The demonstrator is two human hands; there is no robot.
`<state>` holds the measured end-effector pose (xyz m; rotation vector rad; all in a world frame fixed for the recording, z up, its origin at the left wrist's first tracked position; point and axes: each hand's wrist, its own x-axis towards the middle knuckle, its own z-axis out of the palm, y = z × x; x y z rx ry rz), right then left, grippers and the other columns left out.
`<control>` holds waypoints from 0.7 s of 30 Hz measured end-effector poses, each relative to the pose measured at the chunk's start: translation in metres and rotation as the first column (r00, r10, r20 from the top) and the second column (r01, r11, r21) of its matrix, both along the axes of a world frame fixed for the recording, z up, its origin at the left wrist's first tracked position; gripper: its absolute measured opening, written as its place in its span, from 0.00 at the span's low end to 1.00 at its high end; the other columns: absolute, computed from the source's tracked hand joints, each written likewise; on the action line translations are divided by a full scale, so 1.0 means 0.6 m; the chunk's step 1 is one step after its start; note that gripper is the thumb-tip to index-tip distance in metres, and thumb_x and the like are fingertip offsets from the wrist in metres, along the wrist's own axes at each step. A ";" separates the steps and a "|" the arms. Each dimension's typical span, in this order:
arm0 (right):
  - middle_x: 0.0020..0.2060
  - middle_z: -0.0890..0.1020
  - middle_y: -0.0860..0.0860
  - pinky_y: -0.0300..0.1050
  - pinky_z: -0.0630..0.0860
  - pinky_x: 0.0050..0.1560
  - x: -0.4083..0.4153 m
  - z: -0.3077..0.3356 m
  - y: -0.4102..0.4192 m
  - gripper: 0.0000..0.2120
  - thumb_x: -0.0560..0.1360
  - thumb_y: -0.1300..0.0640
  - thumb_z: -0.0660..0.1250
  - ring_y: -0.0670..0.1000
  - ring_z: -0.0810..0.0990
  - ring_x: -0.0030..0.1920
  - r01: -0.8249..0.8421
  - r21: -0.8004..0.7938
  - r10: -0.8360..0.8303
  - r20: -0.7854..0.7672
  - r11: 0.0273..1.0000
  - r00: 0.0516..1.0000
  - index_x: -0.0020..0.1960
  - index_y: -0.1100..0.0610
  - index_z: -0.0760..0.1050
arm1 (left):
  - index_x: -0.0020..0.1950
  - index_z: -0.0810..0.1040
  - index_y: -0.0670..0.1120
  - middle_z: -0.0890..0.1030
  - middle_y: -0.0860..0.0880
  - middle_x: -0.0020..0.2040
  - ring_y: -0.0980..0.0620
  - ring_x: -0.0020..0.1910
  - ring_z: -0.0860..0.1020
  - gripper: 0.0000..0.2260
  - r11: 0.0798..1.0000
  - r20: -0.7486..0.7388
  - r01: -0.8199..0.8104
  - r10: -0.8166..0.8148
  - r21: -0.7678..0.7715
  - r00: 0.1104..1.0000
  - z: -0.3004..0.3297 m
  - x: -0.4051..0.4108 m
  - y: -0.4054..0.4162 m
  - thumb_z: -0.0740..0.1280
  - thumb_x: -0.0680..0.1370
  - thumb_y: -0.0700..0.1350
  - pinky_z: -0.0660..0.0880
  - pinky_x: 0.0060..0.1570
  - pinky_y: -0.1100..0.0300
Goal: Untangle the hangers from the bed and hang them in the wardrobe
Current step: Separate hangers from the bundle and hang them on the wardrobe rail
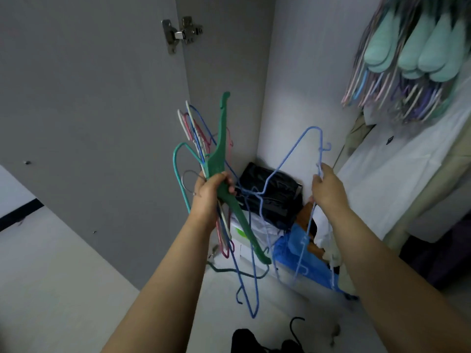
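So, head cam only: left hand (212, 189) at about 9 o'clock from centre has its fingers wrapped round a tangled bunch of hangers (204, 149). I count one fat green plastic hanger (221, 138), one teal wire one (178, 159), and a few pink, white and blue ones too knotted to number. Right hand (328, 189) at 3 o'clock pinches one light blue wire hanger (300, 146), its hook still caught in the bunch. Up at 1 o'clock, hung hangers (413, 54) crowd the wardrobe, too blurred to count. One black bag (270, 184) sits low between the hands, and the grey wardrobe door (89, 98) stands open at 10 o'clock.
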<state>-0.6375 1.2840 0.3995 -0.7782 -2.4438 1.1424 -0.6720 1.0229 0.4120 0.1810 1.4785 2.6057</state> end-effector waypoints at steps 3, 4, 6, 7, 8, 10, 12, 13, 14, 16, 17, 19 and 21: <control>0.57 0.78 0.61 0.46 0.71 0.48 0.025 -0.018 0.022 0.18 0.82 0.57 0.54 0.62 0.78 0.53 0.170 -0.028 -0.172 -0.159 0.985 0.972 0.72 0.54 0.64 | 0.39 0.68 0.44 0.71 0.46 0.30 0.50 0.25 0.68 0.06 0.989 0.021 0.102 -0.100 -0.104 0.995 0.013 -0.014 -0.021 0.63 0.73 0.44 0.67 0.28 0.60; 0.59 0.78 0.60 0.43 0.70 0.49 0.029 -0.016 0.026 0.18 0.82 0.57 0.55 0.61 0.77 0.55 0.183 -0.078 -0.195 -0.191 0.980 0.962 0.72 0.53 0.65 | 0.40 0.68 0.44 0.71 0.46 0.31 0.50 0.26 0.67 0.06 0.982 0.026 0.126 -0.124 -0.141 0.992 0.013 -0.019 -0.029 0.63 0.72 0.45 0.65 0.29 0.59; 0.61 0.77 0.57 0.40 0.69 0.52 0.031 -0.005 0.028 0.18 0.82 0.57 0.55 0.57 0.76 0.58 0.115 -0.103 -0.135 -0.226 0.988 0.965 0.71 0.54 0.66 | 0.41 0.70 0.44 0.72 0.45 0.32 0.48 0.27 0.69 0.07 0.960 0.019 0.140 -0.139 -0.244 0.990 0.007 -0.024 -0.039 0.65 0.72 0.46 0.66 0.30 0.58; 0.62 0.77 0.57 0.40 0.70 0.56 0.031 0.003 0.023 0.18 0.82 0.58 0.56 0.56 0.76 0.58 0.054 -0.089 -0.073 -0.237 0.995 0.969 0.71 0.55 0.68 | 0.41 0.71 0.43 0.73 0.45 0.32 0.48 0.28 0.70 0.09 0.942 0.015 0.133 -0.134 -0.307 0.991 0.002 -0.022 -0.039 0.67 0.72 0.47 0.68 0.31 0.57; 0.63 0.76 0.57 0.43 0.71 0.60 0.030 0.012 0.015 0.18 0.81 0.58 0.56 0.54 0.75 0.58 0.000 -0.077 -0.019 -0.248 0.997 0.969 0.71 0.55 0.68 | 0.42 0.72 0.41 0.74 0.44 0.33 0.47 0.29 0.72 0.10 0.925 0.018 0.119 -0.121 -0.361 0.992 -0.003 -0.019 -0.035 0.68 0.72 0.48 0.70 0.32 0.57; 0.62 0.77 0.57 0.49 0.71 0.64 0.027 0.032 -0.002 0.18 0.81 0.58 0.57 0.51 0.75 0.55 -0.051 -0.069 0.029 -0.290 0.996 0.957 0.70 0.55 0.69 | 0.45 0.73 0.39 0.75 0.43 0.33 0.46 0.31 0.73 0.13 0.912 0.051 0.083 -0.068 -0.402 0.996 -0.013 -0.013 -0.026 0.69 0.70 0.48 0.71 0.34 0.56; 0.56 0.79 0.53 0.46 0.70 0.63 0.023 0.051 -0.011 0.17 0.81 0.57 0.57 0.49 0.74 0.53 -0.072 -0.084 0.039 -0.344 0.994 0.938 0.70 0.54 0.70 | 0.44 0.73 0.39 0.75 0.42 0.32 0.46 0.31 0.73 0.12 0.912 0.099 0.047 -0.008 -0.407 0.995 -0.017 -0.011 -0.024 0.68 0.70 0.47 0.70 0.35 0.55; 0.51 0.78 0.50 0.45 0.70 0.60 0.022 0.060 -0.011 0.17 0.81 0.56 0.57 0.47 0.74 0.50 -0.092 -0.109 0.046 -0.367 0.990 0.929 0.69 0.54 0.71 | 0.42 0.74 0.39 0.75 0.42 0.32 0.46 0.30 0.73 0.09 0.920 0.122 0.042 0.006 -0.390 0.993 -0.016 -0.012 -0.026 0.67 0.71 0.46 0.70 0.35 0.55; 0.46 0.77 0.47 0.44 0.70 0.56 0.021 0.067 -0.009 0.17 0.81 0.56 0.58 0.45 0.73 0.46 -0.114 -0.138 0.052 -0.391 0.984 0.919 0.69 0.55 0.71 | 0.40 0.73 0.41 0.75 0.44 0.31 0.47 0.29 0.73 0.07 0.937 0.150 0.050 0.003 -0.347 0.989 -0.014 -0.014 -0.031 0.65 0.73 0.44 0.70 0.34 0.57; 0.39 0.73 0.43 0.39 0.70 0.47 0.021 0.075 -0.002 0.16 0.81 0.57 0.58 0.41 0.70 0.38 -0.140 -0.192 0.037 -0.459 0.971 0.888 0.68 0.56 0.72 | 0.40 0.72 0.43 0.73 0.47 0.30 0.50 0.27 0.71 0.06 0.969 0.211 0.094 -0.044 -0.231 0.977 -0.008 -0.017 -0.042 0.62 0.76 0.42 0.70 0.31 0.60; 0.37 0.72 0.43 0.37 0.70 0.42 0.022 0.076 -0.002 0.16 0.81 0.58 0.58 0.40 0.69 0.35 -0.143 -0.224 0.014 -0.494 0.964 0.869 0.68 0.56 0.72 | 0.41 0.71 0.44 0.73 0.48 0.29 0.50 0.26 0.70 0.05 0.975 0.232 0.119 -0.073 -0.188 0.970 -0.006 -0.019 -0.048 0.61 0.77 0.42 0.69 0.30 0.60; 0.35 0.71 0.46 0.34 0.70 0.33 0.023 0.075 -0.011 0.15 0.82 0.59 0.58 0.40 0.69 0.30 -0.163 -0.285 -0.019 -0.543 0.944 0.840 0.68 0.56 0.71 | 0.43 0.70 0.44 0.72 0.49 0.29 0.51 0.25 0.69 0.03 0.976 0.239 0.152 -0.112 -0.155 0.964 -0.004 -0.020 -0.056 0.61 0.76 0.42 0.67 0.32 0.57; 0.34 0.73 0.51 0.35 0.72 0.31 0.018 0.068 -0.029 0.15 0.81 0.64 0.56 0.42 0.73 0.26 -0.198 -0.308 -0.007 -0.555 0.931 0.832 0.66 0.56 0.67 | 0.44 0.71 0.44 0.72 0.49 0.30 0.51 0.25 0.68 0.03 0.976 0.232 0.175 -0.142 -0.129 0.962 -0.001 -0.016 -0.055 0.61 0.76 0.43 0.67 0.32 0.56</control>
